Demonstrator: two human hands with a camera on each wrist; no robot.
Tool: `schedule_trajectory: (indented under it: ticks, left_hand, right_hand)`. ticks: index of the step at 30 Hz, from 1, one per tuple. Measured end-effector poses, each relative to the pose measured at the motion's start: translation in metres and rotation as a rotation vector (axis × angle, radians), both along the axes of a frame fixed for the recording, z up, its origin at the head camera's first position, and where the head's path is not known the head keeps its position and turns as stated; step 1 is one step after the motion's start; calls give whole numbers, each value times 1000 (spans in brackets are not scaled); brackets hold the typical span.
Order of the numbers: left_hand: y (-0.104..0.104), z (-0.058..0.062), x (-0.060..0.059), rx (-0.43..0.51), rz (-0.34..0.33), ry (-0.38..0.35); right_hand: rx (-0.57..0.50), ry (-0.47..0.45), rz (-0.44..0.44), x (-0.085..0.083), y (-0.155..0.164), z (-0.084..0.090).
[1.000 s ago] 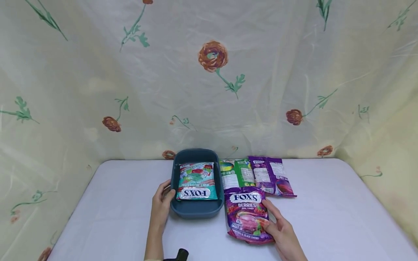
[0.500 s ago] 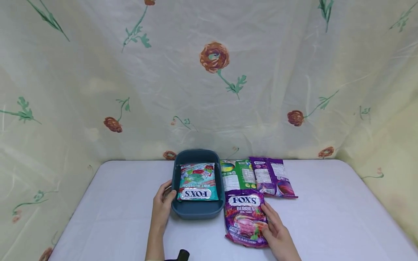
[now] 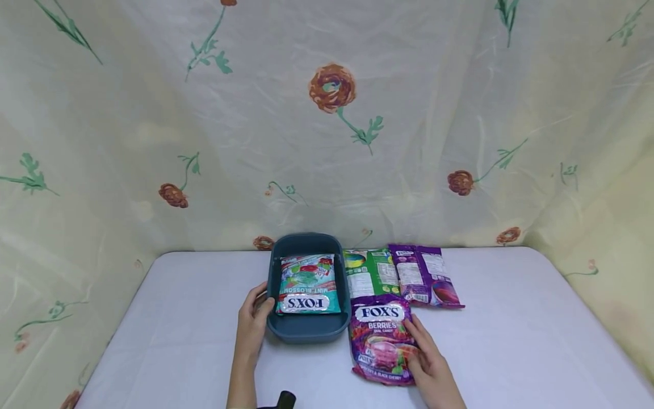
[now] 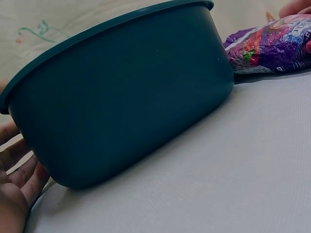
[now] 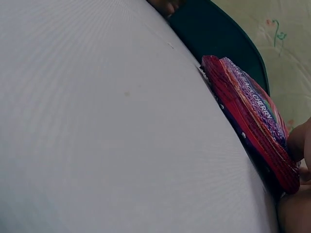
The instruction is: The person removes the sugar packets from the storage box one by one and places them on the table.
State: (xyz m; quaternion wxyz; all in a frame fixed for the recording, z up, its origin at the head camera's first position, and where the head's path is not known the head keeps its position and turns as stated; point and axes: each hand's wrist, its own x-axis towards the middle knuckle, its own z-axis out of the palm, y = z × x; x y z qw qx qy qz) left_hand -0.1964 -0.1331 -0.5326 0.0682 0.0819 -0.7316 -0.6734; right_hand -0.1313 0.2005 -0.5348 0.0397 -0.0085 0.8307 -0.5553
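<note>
My left hand (image 3: 254,307) holds the left side of a blue plastic basin (image 3: 309,330); in the left wrist view, its fingers (image 4: 30,174) lie along the outer wall below the rim. Inside the basin is a teal Fox's Mint Blossom candy bag (image 3: 307,284), its lettering upside down to me. Just right of the basin, my right hand (image 3: 434,363) grips the lower right edge of a purple Fox's Berries candy bag (image 3: 382,341), lettering upright. In the right wrist view, the thumb (image 5: 297,141) rests on top of this bag while other fingers are mostly hidden.
Behind the Berries bag lie a green candy bag (image 3: 372,271) and another purple candy bag (image 3: 426,277), back sides up. The white-covered table (image 3: 511,341) meets a flowered curtain (image 3: 409,142) at its far edge. A black object (image 3: 286,399) shows at the bottom.
My right hand has shifted slightly left with the Berries bag, bringing it closer to the basin and turning it a little straighter. The left hand and basin stay in place.
</note>
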Motion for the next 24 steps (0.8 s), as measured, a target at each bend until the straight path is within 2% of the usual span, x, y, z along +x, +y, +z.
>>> schedule_trajectory:
  ticks: [7,11,19,24]
  left_hand:
    - [-1,-1,0,-1,-2,8]
    - [-1,-2,0,2,2,5]
    - [-1,-2,1,14,2,4]
    - [-1,-1,0,17,-6,12]
  right_hand:
    - [134,-56,-22,0,-3,3]
    - [181,-56,-28,0,-4,4]
    - [165,58,-7,2,-3,0]
    - [52,17,-50,2,-7,2]
